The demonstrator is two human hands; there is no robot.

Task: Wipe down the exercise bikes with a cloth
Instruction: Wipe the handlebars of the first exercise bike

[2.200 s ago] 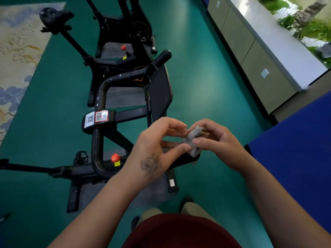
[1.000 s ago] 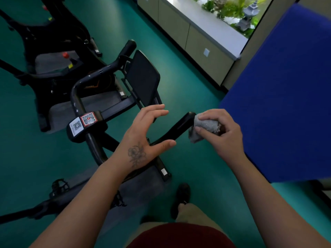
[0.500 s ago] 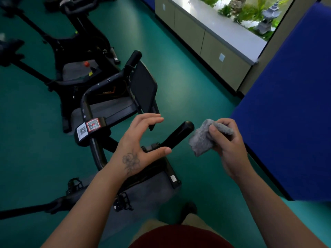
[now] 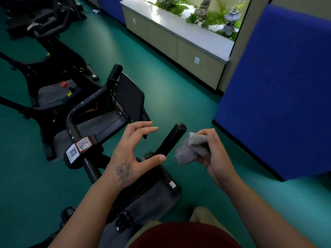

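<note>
A crumpled grey cloth (image 4: 190,150) sits bunched in a person's right hand (image 4: 213,153), fingers curled around it, just right of centre in the head view. The cloth hangs at about 3 o'clock from the rounded end of a black handlebar grip (image 4: 172,139) on the nearest exercise bike (image 4: 100,126), close beside the grip; whether the two touch cannot be told. The left hand (image 4: 132,156), marked with a flower tattoo on its back, hovers at 9 o'clock of the same grip, fingers spread and lightly bent, thumb stretched toward the bar, holding nothing. The bike's black frame runs toward 10 o'clock, carrying two QR-code stickers (image 4: 78,146) on its stem and a dark tablet-style screen (image 4: 131,99) between the two handlebar ends. A grey floor mat (image 4: 152,201) lies under the machine, with a pedal (image 4: 124,221) showing near 6 o'clock. A second exercise bike (image 4: 52,68) stands farther off at 10 to 11 o'clock, with a red knob (image 4: 63,84) on its frame. Green flooring (image 4: 170,83) covers the room. At 1 o'clock a low beige cabinet (image 4: 179,43) with a pale surface runs beneath a window onto a garden with a stone lantern (image 4: 231,20). A blue padded panel (image 4: 279,90) fills the 3 o'clock side.
</note>
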